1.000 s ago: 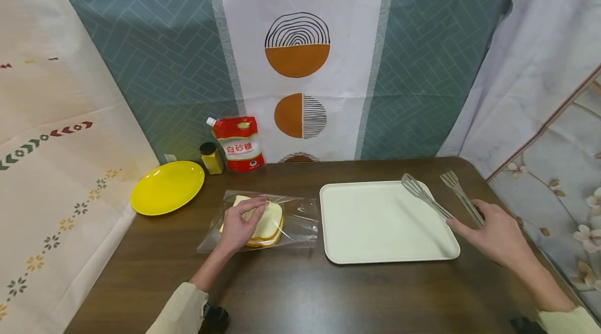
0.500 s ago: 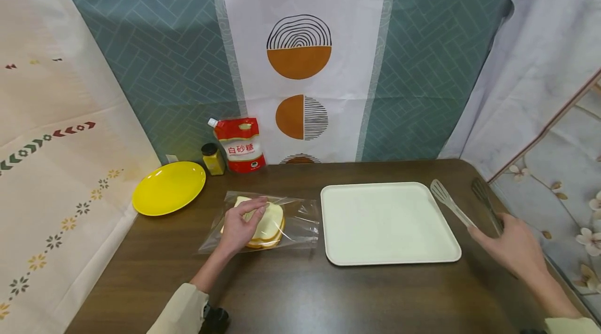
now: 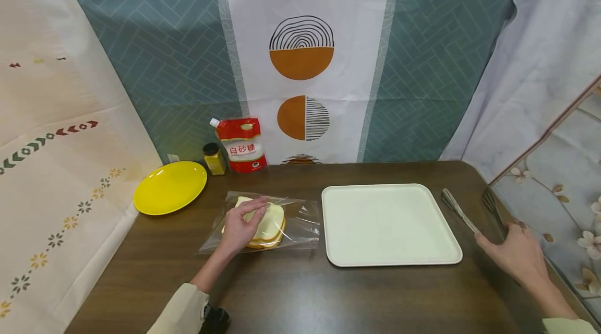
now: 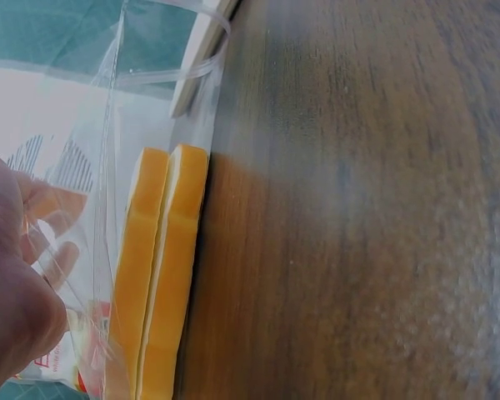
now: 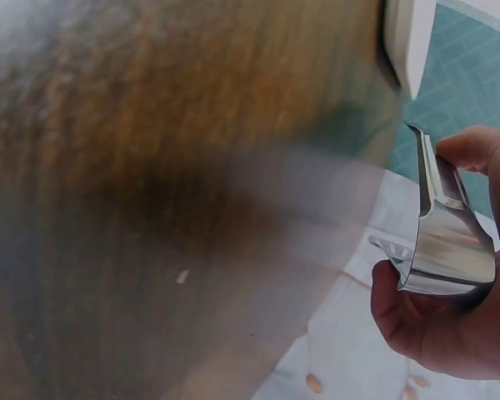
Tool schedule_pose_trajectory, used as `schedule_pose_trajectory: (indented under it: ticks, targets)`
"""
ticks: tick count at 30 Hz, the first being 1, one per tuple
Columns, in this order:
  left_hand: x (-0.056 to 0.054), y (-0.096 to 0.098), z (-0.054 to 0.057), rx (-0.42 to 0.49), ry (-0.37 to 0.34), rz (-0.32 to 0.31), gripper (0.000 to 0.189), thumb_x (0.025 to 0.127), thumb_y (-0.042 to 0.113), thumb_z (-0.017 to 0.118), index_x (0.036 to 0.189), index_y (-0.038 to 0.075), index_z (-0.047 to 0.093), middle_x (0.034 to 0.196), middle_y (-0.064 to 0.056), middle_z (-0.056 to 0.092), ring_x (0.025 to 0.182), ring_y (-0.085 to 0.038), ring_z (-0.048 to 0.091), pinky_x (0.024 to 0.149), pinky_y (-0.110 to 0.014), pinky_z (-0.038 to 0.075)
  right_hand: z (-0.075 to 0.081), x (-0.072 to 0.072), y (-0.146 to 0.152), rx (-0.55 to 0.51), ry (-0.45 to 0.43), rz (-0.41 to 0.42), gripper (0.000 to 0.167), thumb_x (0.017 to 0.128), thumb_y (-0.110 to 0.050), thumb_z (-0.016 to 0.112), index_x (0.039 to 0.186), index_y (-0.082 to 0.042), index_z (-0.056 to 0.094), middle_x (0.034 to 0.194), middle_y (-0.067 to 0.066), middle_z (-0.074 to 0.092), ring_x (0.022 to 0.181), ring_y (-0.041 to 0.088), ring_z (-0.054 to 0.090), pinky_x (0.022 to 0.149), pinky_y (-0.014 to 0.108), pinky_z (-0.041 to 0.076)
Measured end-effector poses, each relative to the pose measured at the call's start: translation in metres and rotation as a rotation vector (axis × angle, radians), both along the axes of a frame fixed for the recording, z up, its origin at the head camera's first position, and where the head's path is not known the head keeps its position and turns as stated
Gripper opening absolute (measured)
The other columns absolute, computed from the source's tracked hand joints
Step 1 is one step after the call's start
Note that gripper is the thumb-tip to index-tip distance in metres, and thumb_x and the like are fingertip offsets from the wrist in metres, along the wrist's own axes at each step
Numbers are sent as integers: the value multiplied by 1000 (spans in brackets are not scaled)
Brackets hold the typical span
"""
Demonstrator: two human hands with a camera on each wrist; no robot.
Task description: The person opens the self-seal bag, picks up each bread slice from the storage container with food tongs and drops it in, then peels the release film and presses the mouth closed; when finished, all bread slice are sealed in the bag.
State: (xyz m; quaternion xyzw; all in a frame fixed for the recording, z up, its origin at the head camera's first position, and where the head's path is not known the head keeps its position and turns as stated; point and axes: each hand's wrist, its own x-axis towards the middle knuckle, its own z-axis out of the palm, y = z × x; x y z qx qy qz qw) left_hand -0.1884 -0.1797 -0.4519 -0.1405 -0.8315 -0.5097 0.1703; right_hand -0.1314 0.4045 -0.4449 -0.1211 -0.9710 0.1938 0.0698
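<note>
My left hand [image 3: 238, 227] is over a clear plastic bag [image 3: 304, 223] with bread slices [image 3: 271, 223] inside. Its thumb and fingers are loosely bent with a gap between the tips; whether they touch the film is hard to make out. In the left wrist view, two slices [image 4: 173, 267] show their orange-brown crusts side by side. My right hand [image 3: 515, 254] holds metal tongs [image 3: 461, 213] at the table's right side, thumb on one arm and fingers on the other. Their two slotted ends stand apart with nothing between them. The right wrist view shows the bent rear of the tongs [image 5: 452, 250] in the palm.
A white rectangular tray [image 3: 389, 224] lies between the bag and the tongs. At the back left stand a yellow plate [image 3: 170, 188], a small black-capped jar [image 3: 214, 159] and a red-and-white spouted pouch [image 3: 241, 145]. Curtains border the brown table [image 3: 300, 292].
My right hand has carried the tongs rightward, from partly over the tray to beside its right edge. My left hand and the bag have stayed in place.
</note>
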Motion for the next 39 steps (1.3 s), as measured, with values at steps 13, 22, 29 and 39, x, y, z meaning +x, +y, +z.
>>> schedule_pose_trajectory:
  ticks: [13, 22, 29, 39]
  targets:
    - [0, 1, 0, 4, 9, 2, 18, 91, 2, 72, 108, 1, 77, 114, -12, 72, 113, -32, 64, 101, -54, 44, -12, -3, 4, 4, 6, 26, 87, 92, -43, 63, 121, 34, 34, 113, 55, 37, 101, 69, 40, 78, 72, 40]
    - [-2, 1, -2, 6, 32, -12, 19, 90, 0, 73, 109, 0, 77, 114, -11, 72, 112, -31, 65, 100, -54, 45, -15, -6, 5, 18, -11, 21, 86, 91, -41, 65, 116, 35, 35, 107, 55, 38, 96, 70, 42, 75, 71, 41]
    - [-2, 1, -2, 7, 23, -11, 19, 91, 1, 72, 110, -1, 76, 114, -11, 72, 112, -31, 64, 100, -54, 44, -14, -5, 4, 33, -43, 35, 86, 92, -41, 65, 115, 35, 34, 107, 55, 38, 97, 69, 43, 77, 70, 42]
    - [-3, 3, -3, 22, 25, -24, 20, 92, 3, 72, 111, -1, 76, 115, -13, 72, 113, -31, 64, 101, -55, 44, -17, 0, -4, 26, 148, -26, 80, 87, -40, 70, 109, 30, 37, 100, 50, 37, 92, 68, 40, 70, 69, 38]
